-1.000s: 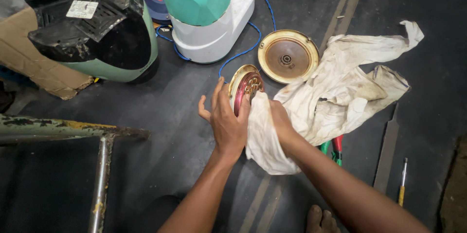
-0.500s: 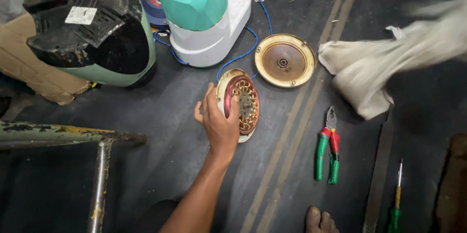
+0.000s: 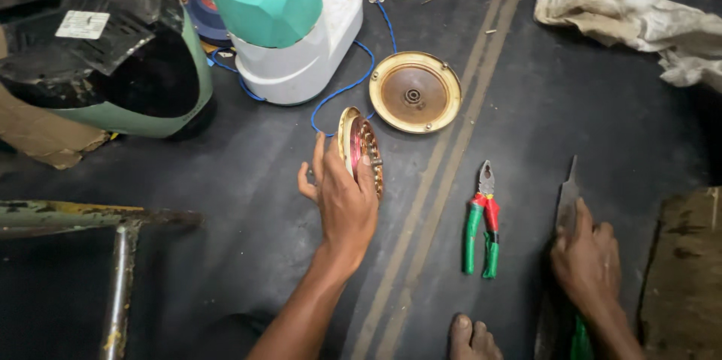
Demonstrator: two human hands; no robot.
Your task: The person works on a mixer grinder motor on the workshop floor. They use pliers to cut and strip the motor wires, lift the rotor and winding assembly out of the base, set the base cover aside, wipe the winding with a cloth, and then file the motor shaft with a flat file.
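Note:
My left hand [image 3: 344,202] grips a round motor part [image 3: 359,148] with copper windings and a brass-coloured rim, holding it on edge on the dark floor. Lower right, my right hand [image 3: 587,264] lies closed over a flat metal file [image 3: 568,193] with a green handle [image 3: 580,339]. Between the two hands lie pliers [image 3: 481,219] with red and green grips. A round brass-coloured cover plate [image 3: 415,92] lies flat just beyond the motor part.
A white and teal mixer base [image 3: 289,25] with a blue cord [image 3: 342,89] stands behind. A black and green housing [image 3: 105,52] sits at left, a crumpled cloth [image 3: 639,22] top right, a metal frame [image 3: 90,255] lower left. My bare foot [image 3: 472,337] shows at the bottom.
The cloth left my right hand and now lies at the top right. My right hand dropped to the file. The left hand turned the motor part more on edge.

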